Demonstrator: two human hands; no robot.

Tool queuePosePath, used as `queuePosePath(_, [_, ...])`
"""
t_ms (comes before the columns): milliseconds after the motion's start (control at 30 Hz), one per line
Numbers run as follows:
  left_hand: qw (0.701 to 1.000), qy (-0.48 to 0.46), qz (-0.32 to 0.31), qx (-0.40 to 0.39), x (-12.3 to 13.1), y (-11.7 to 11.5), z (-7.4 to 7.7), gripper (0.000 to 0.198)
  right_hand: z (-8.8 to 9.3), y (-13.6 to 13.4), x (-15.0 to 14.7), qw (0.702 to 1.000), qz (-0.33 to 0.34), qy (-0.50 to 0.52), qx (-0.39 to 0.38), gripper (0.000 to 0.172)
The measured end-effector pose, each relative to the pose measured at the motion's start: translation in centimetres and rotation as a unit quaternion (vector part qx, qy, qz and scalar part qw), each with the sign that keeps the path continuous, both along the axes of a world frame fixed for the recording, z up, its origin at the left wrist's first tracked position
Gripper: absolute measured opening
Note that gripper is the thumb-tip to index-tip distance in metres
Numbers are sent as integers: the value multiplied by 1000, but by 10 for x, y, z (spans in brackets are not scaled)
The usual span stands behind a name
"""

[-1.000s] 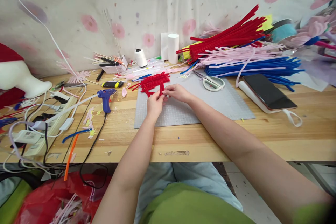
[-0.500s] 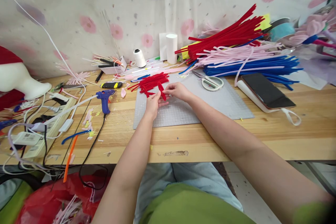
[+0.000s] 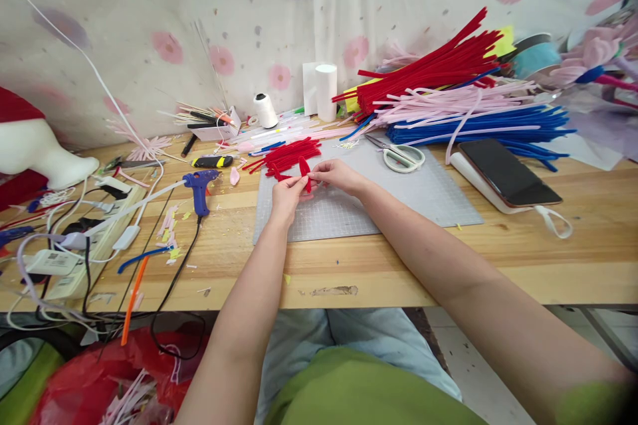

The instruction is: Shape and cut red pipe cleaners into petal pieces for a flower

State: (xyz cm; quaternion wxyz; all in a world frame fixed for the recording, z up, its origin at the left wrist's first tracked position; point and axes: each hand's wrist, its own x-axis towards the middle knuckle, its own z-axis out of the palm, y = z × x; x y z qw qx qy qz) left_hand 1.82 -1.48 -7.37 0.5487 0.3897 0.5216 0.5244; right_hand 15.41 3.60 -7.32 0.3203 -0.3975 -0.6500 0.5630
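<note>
Between my hands is a red fuzzy pipe cleaner piece, bent so that one part stands up in a narrow petal shape. My left hand pinches it from the left, thumb and fingertips together. From the right, my right hand grips the same piece with its fingertips. Both hands are over the grey cutting mat. Just behind them lies a pile of short red pipe cleaners. My fingers partly hide the lower end of the held piece.
Scissors lie on the mat's back right, before bundles of red, pink and blue pipe cleaners. A phone rests at right. To the left are a blue glue gun, a utility knife and a cabled power strip.
My left hand has shifted slightly left and its fingers have drawn in closer around the red piece. The right hand stays nearly in place, still pinching it.
</note>
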Motion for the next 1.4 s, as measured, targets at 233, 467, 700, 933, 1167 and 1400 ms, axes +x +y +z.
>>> queuePosePath(233, [999, 40, -7, 13, -1, 1, -3, 19, 3, -2, 1, 997, 1, -65, 45, 28])
queuePosePath(467, [1000, 21, -6, 10, -1, -1, 1, 21, 1, 0, 0, 995, -28, -63, 72, 26])
queuePosePath(700, [998, -9, -48, -45, -6, -2, 4, 26, 6, 0, 14, 997, 82, 0, -1, 26])
queuePosePath(933, [996, 57, -58, -32, -8, -1, 3, 24, 10, 1, 16, 998, 32, -42, 37, 31])
queuePosePath(1167, [993, 81, -83, -38, -8, -3, 5, 23, 7, 3, 12, 998, 28, 54, -9, 28])
queuePosePath(1400, [992, 93, -80, -31, -7, -4, 5, 19, 11, -2, 10, 995, 65, 75, -16, 28])
